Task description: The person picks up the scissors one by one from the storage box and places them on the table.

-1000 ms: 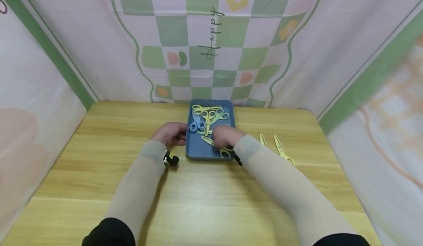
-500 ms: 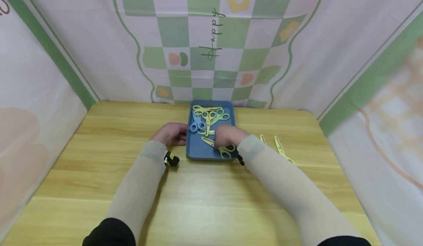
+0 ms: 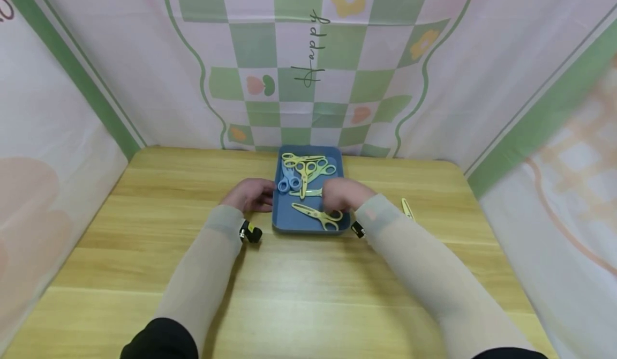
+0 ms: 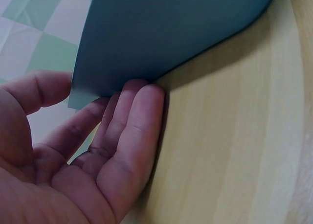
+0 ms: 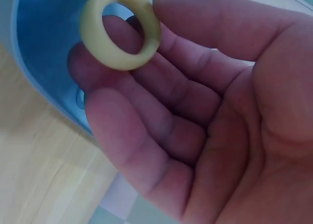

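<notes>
Handling a pair of slim yellow plastic scissors (image 3: pixel 318 214) in a shallow blue rectangular tray (image 3: pixel 286 218) seems to be the step in hand. These scissors lie by the tray's near edge, loops toward its near right corner; the tray stands close to the far edge of the pale wooden surface (image 3: pixel 308 278). The bare right grip (image 3: pixel 346 192), fingers bent, is at one yellow loop (image 5: pixel 93 28); whether it is grasping or releasing it, I cannot tell. Unclenched, the left grip (image 3: pixel 250 194) rests loosely bent fingers on the tray's left outer wall, probably steadying it. A cluster of yellow, light blue and pale green scissors (image 3: pixel 304 179) lies farther back. Another yellow pair (image 3: pixel 407 209), partly hidden by the beige right sleeve (image 3: pixel 424 268), lies between the tray and the surface's right edge. Next likely calls for clearing the tray's right wall without dragging the loop.
</notes>
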Available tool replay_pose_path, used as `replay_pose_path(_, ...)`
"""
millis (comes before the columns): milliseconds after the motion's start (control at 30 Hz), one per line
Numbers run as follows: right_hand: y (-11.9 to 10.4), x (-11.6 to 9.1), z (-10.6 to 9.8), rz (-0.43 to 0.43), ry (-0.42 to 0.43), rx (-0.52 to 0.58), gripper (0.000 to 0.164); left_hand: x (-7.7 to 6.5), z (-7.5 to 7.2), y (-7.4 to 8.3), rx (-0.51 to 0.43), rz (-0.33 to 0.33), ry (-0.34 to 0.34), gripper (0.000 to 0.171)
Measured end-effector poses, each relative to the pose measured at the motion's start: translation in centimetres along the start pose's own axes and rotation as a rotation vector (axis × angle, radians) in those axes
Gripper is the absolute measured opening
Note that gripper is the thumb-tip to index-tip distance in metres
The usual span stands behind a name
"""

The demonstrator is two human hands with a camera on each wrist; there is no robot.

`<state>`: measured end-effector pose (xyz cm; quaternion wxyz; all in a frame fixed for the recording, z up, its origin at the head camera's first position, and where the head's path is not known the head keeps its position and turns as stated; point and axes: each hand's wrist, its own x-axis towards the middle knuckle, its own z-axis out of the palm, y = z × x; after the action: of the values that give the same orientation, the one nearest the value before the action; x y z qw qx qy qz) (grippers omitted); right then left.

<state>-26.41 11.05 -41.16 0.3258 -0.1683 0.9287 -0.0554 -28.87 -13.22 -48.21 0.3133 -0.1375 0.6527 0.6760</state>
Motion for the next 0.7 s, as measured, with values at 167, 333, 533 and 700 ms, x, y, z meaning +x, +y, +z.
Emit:
replay_pose_path(167, 0.0, -0.2, -0.1, -0.013, -0.018, -0.007, 0.017, -0.1, 0.0, 0.1, 0.007, -0.006, 0.008, 0.029)
replay_pose_path(333, 0.1, -0.6, -0.3, -0.053, -0.036, -0.046, 0.021, 0.0, 0.0, 0.1, 0.009, -0.009, 0.005, 0.029)
replay_pose_path(533, 0.3, -1.1, -0.5, -0.105, -0.012, -0.060, 0.020, 0.0, 0.0, 0.1, 0.007, -0.004, 0.006, 0.030)
replay_pose_path(700, 0.8, -1.3, -0.4, -0.144, 0.029, -0.057, 0.018, 0.0, 0.0, 0.1, 0.008, -0.010, 0.018, 0.029)
